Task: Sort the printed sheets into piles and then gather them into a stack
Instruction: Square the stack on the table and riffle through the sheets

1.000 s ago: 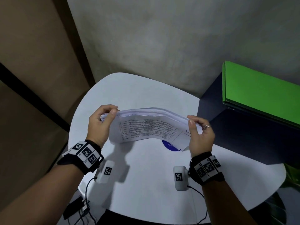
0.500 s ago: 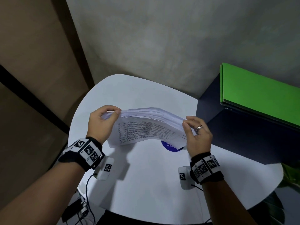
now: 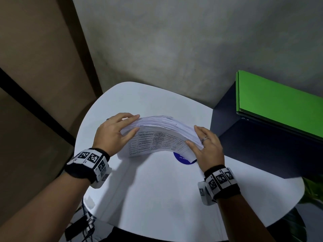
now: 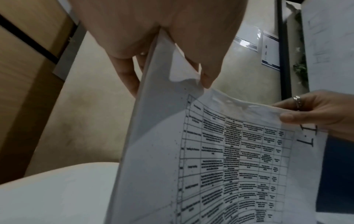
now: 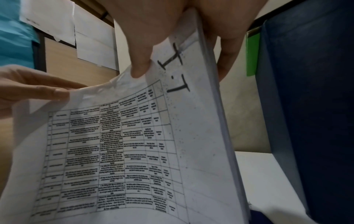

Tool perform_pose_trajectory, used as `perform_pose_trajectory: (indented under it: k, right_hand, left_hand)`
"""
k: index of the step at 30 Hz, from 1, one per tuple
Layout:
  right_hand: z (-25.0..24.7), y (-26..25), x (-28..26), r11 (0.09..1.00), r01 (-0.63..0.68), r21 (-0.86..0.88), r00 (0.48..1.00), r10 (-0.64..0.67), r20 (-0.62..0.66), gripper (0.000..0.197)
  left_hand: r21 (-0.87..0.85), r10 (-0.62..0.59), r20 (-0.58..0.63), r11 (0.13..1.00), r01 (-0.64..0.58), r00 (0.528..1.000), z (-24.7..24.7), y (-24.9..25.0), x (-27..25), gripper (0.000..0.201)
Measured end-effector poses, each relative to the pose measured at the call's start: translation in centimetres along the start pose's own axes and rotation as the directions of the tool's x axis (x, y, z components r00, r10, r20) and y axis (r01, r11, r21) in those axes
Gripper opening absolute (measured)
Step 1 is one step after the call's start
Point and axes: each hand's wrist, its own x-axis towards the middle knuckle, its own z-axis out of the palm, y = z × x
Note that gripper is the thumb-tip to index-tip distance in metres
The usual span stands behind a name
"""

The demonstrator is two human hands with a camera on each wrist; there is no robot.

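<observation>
Seen from my remote station, left to right, with all places given relative to the bundle of printed sheets [image 3: 162,135]. At its left end, my left hand [image 3: 113,132] has its grip closed on the edge, thumb on the printed face and fingers behind. The bundle itself arches between both hands, raised on its long lower edge, which appears to meet the white worktop [image 3: 157,189]; the facing page carries a printed table. At its right end, my right hand [image 3: 206,149] is likewise clamped on the edge, thumb in front, ringed finger behind. Just below that end a blue round sticker [image 3: 183,158] shows on the worktop; farther right stands a dark cabinet [image 3: 262,151] topped by a green folder [image 3: 279,105].

Step in hand, as I judge it: the sheets are still together and being squared, sorting not begun. The next move calls for laying the bundle flat and peeling off sheets.

Count: one bundle, sheet number not countable; no piles; two hands; one sticker; one folder.
</observation>
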Motion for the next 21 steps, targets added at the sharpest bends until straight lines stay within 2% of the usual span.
perform_pose_trajectory:
  k: [2,6,9,12,17,21]
  right_hand:
    - [-0.2,0.1,0.1,0.996,0.015,-0.09,0.999,-0.012,0.034,0.052]
    - [-0.7,-0.1,0.7,0.969,0.055,-0.242,0.996,-0.037,0.077,0.052]
    - [-0.5,-0.8,1.1,0.922,0.156,-0.353,0.987,-0.136,0.081,0.047]
    - [-0.2,-1.1,1.1,0.892,0.211,-0.4,0.976,-0.17,0.135,0.042]
    - [-0.5,-1.2,1.0,0.858,0.244,-0.452,0.967,-0.18,0.18,0.045]
    - [-0.9,-1.4,1.4,0.851,0.215,-0.48,0.972,-0.141,0.186,0.046]
  left_hand:
    - [0.088,0.024,0.086,0.996,-0.031,0.996,-0.3,-0.1,0.1,0.039]
    - [0.209,0.1,0.18,0.968,-0.138,0.979,-1.0,-0.3,1.1,0.045]
    - [0.343,0.079,0.349,0.917,-0.206,0.934,-1.4,0.7,2.2,0.06]
    - [0.386,0.058,0.464,0.885,-0.26,0.884,-1.3,1.4,2.4,0.064]
    - [0.405,0.092,0.498,0.854,-0.326,0.862,-1.2,1.0,2.5,0.062]
    - [0.417,0.107,0.507,0.838,-0.352,0.856,-1.2,1.1,2.6,0.061]
